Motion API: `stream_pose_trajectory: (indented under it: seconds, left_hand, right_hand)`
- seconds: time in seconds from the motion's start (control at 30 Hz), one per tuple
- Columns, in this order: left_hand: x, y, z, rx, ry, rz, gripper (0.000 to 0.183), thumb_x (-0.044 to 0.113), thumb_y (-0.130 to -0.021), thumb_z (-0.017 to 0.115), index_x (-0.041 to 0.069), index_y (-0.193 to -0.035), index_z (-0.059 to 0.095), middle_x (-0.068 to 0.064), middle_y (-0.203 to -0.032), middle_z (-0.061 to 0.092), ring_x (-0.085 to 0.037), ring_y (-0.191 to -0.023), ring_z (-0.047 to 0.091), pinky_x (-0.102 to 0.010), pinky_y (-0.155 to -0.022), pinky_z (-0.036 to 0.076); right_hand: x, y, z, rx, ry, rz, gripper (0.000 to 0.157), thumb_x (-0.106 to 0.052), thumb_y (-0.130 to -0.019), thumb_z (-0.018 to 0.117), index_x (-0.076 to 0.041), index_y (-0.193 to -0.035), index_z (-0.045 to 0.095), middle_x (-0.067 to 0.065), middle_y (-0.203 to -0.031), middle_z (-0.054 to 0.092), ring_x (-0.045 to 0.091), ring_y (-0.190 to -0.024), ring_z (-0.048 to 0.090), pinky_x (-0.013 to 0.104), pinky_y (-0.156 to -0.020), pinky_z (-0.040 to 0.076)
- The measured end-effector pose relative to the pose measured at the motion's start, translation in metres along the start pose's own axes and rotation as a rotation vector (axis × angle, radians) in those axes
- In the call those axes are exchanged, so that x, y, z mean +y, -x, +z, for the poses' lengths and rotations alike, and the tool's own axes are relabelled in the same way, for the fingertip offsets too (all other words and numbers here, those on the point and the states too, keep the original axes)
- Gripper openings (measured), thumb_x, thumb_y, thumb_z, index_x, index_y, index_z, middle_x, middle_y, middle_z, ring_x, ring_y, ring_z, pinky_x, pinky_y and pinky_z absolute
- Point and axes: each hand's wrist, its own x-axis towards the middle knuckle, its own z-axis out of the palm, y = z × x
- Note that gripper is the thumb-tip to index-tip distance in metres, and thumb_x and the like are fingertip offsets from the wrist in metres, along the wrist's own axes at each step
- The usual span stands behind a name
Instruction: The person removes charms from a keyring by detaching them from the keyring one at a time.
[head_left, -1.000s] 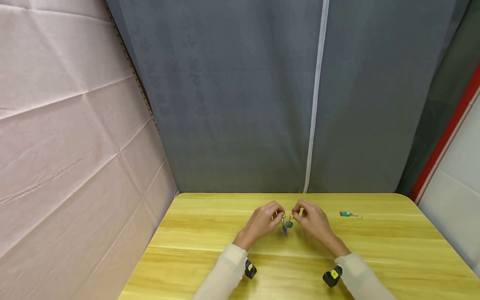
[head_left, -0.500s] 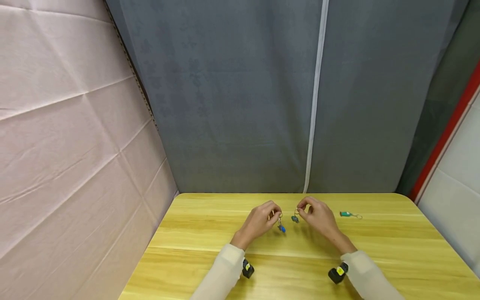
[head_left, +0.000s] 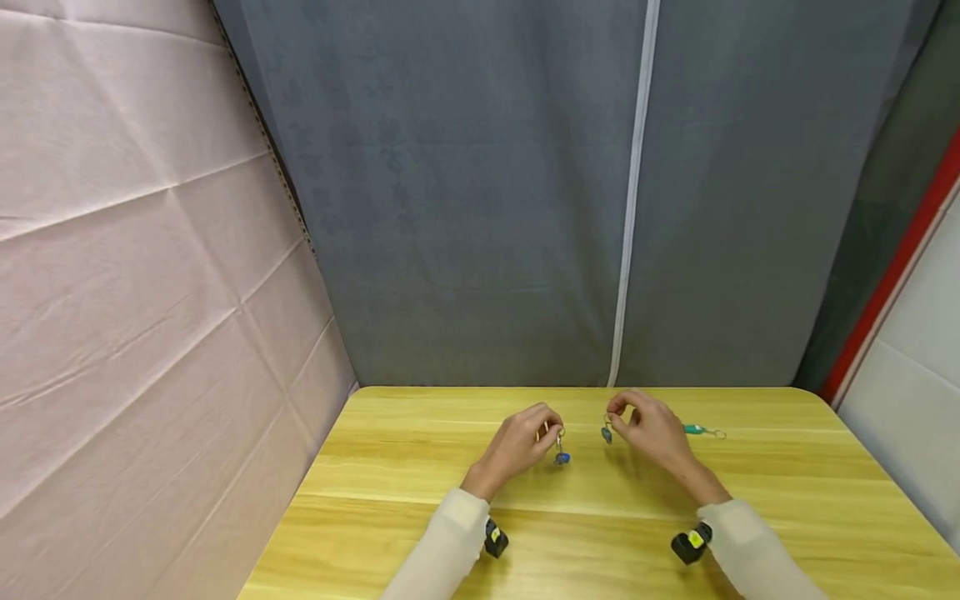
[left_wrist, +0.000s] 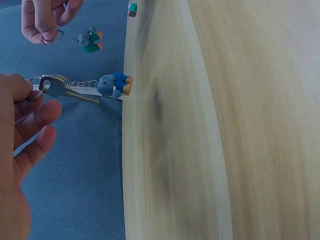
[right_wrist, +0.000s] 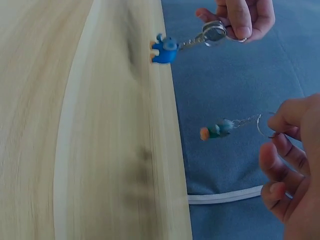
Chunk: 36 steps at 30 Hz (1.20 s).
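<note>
My left hand (head_left: 519,443) pinches the ring of a keychain, from which keys (left_wrist: 58,88) and a small elephant figure in blue (left_wrist: 113,84) hang on a chain above the table (head_left: 570,533). To its right, my right hand (head_left: 651,433) pinches the split ring (right_wrist: 260,126) of a second keychain. That one carries an elephant figure in green (right_wrist: 218,130), also hanging in the air; no key shows on it. The two keychains are apart. Behind my right hand lies a third keychain with a green body (head_left: 696,429), partly hidden by the hand.
A grey curtain (head_left: 480,208) with a white strip (head_left: 634,183) hangs behind the table's far edge. Pale pink cloth (head_left: 150,317) covers the left side. On the right stand a red strip (head_left: 900,283) and a white panel (head_left: 915,367).
My hands have drawn apart, the right moving right and slightly away with the green elephant keychain. The two keychains, close together earlier, now hang separately. The left hand has shifted slightly left.
</note>
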Motion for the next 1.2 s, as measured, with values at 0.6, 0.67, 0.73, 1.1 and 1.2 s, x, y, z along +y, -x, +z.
stream_pose_trajectory:
  seconds: [0.6,0.67,0.73,1.1,1.2]
  left_hand:
    - [-0.002,0.000,0.000,-0.001,0.008,-0.002,0.010,0.024,-0.101,0.054,0.022,-0.099,0.064,0.014,-0.092,0.060,0.008,-0.074,0.051,0.000,-0.064,0.040]
    - [-0.002,0.000,0.000,-0.001,0.007,-0.002,0.010,0.024,-0.101,0.054,0.022,-0.099,0.064,0.014,-0.092,0.060,0.008,-0.074,0.052,0.000,-0.064,0.040]
    - [-0.002,0.000,-0.001,-0.001,0.006,-0.002,0.010,0.024,-0.101,0.054,0.022,-0.099,0.064,0.014,-0.092,0.060,0.008,-0.074,0.052,0.000,-0.064,0.040]
    - [-0.002,0.001,-0.002,0.007,0.003,0.001,0.009,0.022,-0.100,0.055,0.022,-0.099,0.064,0.013,-0.091,0.060,0.008,-0.073,0.051,0.000,-0.064,0.040]
    - [-0.002,0.001,-0.002,0.002,0.003,-0.005,0.009,0.023,-0.101,0.055,0.022,-0.099,0.064,0.014,-0.091,0.060,0.008,-0.073,0.051,0.000,-0.064,0.040]
  right_hand:
    - [0.020,0.008,-0.023,0.015,0.046,0.041,0.012,-0.015,-0.085,0.074,-0.023,-0.089,0.067,-0.007,-0.084,0.063,0.002,-0.059,0.048,0.021,-0.053,0.039]
    - [0.023,0.010,-0.025,0.012,0.047,0.052,0.012,-0.015,-0.085,0.073,-0.024,-0.089,0.066,-0.007,-0.084,0.063,0.002,-0.059,0.048,0.021,-0.052,0.038]
    - [0.025,0.011,-0.027,0.011,0.049,0.058,0.012,-0.015,-0.085,0.073,-0.024,-0.089,0.066,-0.007,-0.085,0.063,0.003,-0.060,0.048,0.021,-0.052,0.038]
    - [0.036,0.021,-0.036,0.029,0.059,0.065,0.009,-0.017,-0.088,0.071,-0.024,-0.090,0.067,-0.006,-0.086,0.063,0.001,-0.059,0.048,0.021,-0.051,0.038]
    - [0.040,0.023,-0.040,0.032,0.060,0.060,0.008,-0.017,-0.088,0.071,-0.023,-0.091,0.067,-0.005,-0.086,0.063,0.002,-0.058,0.049,0.021,-0.050,0.037]
